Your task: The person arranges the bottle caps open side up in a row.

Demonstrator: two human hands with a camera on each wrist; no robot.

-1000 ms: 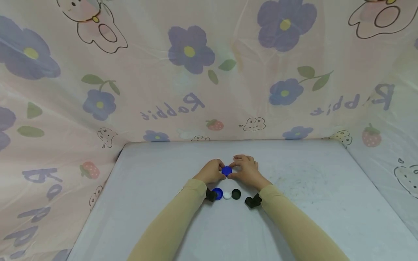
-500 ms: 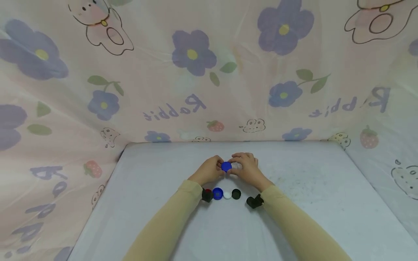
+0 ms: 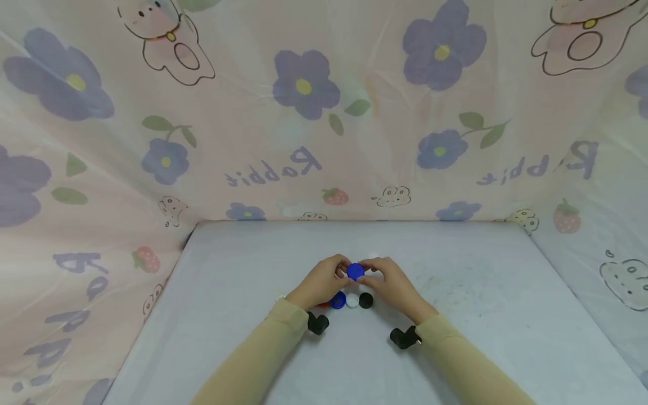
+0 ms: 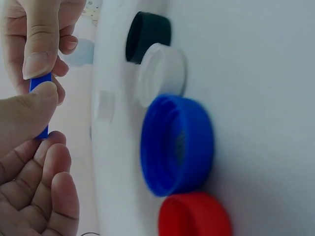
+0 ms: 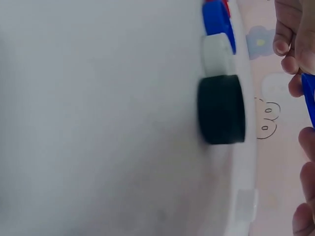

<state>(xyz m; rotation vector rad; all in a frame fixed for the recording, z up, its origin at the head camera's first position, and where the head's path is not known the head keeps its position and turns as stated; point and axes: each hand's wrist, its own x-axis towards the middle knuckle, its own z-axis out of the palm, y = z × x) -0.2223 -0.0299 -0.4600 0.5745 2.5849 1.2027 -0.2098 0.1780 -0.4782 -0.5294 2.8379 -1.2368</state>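
Observation:
My left hand (image 3: 324, 281) and right hand (image 3: 392, 284) together pinch a blue bottle cap (image 3: 355, 271) between thumbs and fingers, raised off the table. In the left wrist view this held cap (image 4: 40, 83) appears edge-on, partly covered by the thumbs. Just on the near side of the hands, a row of bottle caps lies on the table: a red cap (image 4: 194, 216), a larger blue cap (image 4: 177, 145), a white cap (image 4: 162, 73) and a dark cap (image 4: 148, 37). The left hand partly hides the red one in the head view.
A small whitish, translucent piece (image 4: 105, 105) lies on the table beyond the row; its kind is unclear. The white tabletop (image 3: 481, 337) meets a printed curtain (image 3: 354, 169) at the back and sides. Black wrist cameras (image 3: 403, 338) hang under both sleeves.
Both hands first shift slightly away, then come back toward the body with the held blue cap, now closer to the row. The row of caps stays put. The head view tilts slightly.

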